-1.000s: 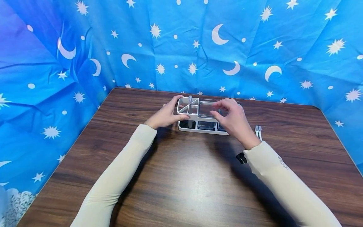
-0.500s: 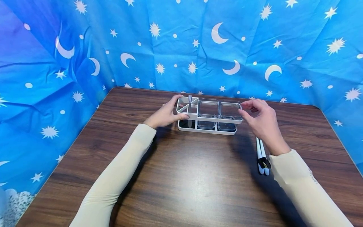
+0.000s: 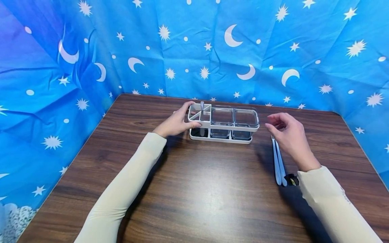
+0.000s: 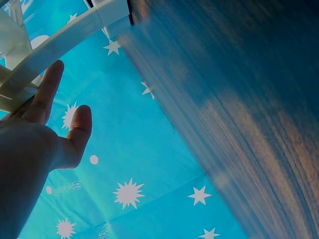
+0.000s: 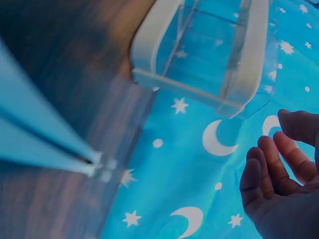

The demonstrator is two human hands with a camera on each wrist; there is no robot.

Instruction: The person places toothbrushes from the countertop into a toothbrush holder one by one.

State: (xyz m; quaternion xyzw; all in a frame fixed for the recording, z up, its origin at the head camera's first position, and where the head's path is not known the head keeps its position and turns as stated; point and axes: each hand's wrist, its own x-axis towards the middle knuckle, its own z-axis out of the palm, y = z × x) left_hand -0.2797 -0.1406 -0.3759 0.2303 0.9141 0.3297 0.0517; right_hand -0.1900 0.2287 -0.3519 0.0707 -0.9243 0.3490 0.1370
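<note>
A white two-tier rack [image 3: 225,140] stands near the back of the table. Clear square cups [image 3: 222,116] sit in both tiers, and triangular dividers split the upper left section. Upright in that section is a slim clear-topped stick [image 3: 202,111]. My left hand [image 3: 174,124] grips the rack's upper left end, thumb in front and fingertips over the back edge. In the left wrist view, fingers lie against the white frame [image 4: 60,40]. Just off the rack's right end, my right hand [image 3: 288,136] hangs with fingers loosely curled, holding nothing.
Two pale blue toothbrushes [image 3: 278,165] lie side by side on the dark wood table [image 3: 197,202], below the right hand. A blue cloth [image 3: 194,50] with moons and stars hangs behind the table and along its left side.
My right hand has moved from over the rack's cups to the right, past its right end, and come away from it. The left hand keeps its grip.
</note>
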